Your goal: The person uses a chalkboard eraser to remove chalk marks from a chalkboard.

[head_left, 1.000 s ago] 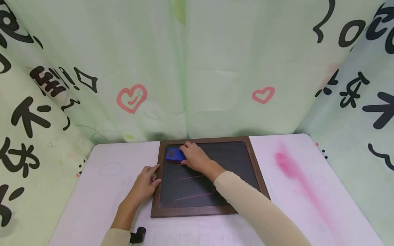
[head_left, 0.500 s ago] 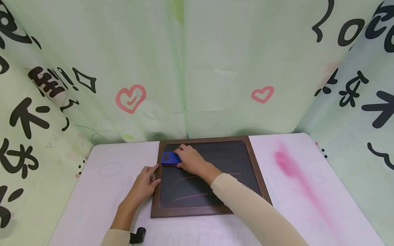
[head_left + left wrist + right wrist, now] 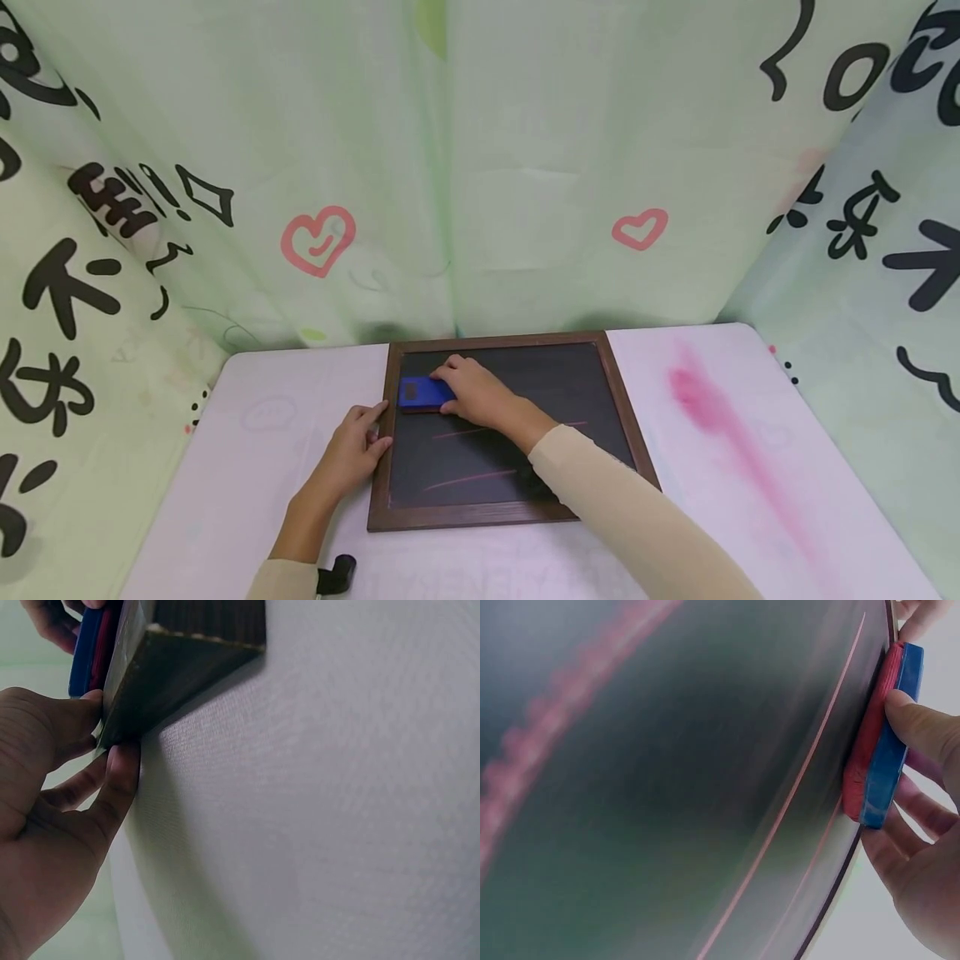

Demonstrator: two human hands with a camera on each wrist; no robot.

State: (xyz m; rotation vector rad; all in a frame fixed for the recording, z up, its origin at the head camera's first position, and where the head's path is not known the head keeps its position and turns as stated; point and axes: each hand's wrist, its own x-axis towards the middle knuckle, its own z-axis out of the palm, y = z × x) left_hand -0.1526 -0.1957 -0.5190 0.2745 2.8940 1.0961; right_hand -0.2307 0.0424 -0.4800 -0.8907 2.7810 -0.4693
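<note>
A small blackboard (image 3: 517,467) with a brown wooden frame lies on the white table. Its dark surface carries pink chalk lines (image 3: 802,769). My right hand (image 3: 483,392) holds a blue chalkboard eraser (image 3: 422,393) by its right end, near the board's upper left corner. In the right wrist view, the thumb and fingers (image 3: 922,727) grip the blue back, and the red felt side faces the board. My left hand (image 3: 352,450) holds the frame's left edge with thumb and index fingertips. The left wrist view shows those fingertips (image 3: 124,761) against the frame's side (image 3: 187,667).
The white table (image 3: 300,392) extends on both sides of the board, with a pink smear (image 3: 697,396) at the right. A pale green curtain (image 3: 525,167) with hearts and black lettering closes off the back and sides. A black object (image 3: 337,575) sits by the left wrist.
My right hand has slid the eraser left to the frame, then slightly back right and nearer. A pink mark beside the eraser no longer shows. The left hand has stayed put.
</note>
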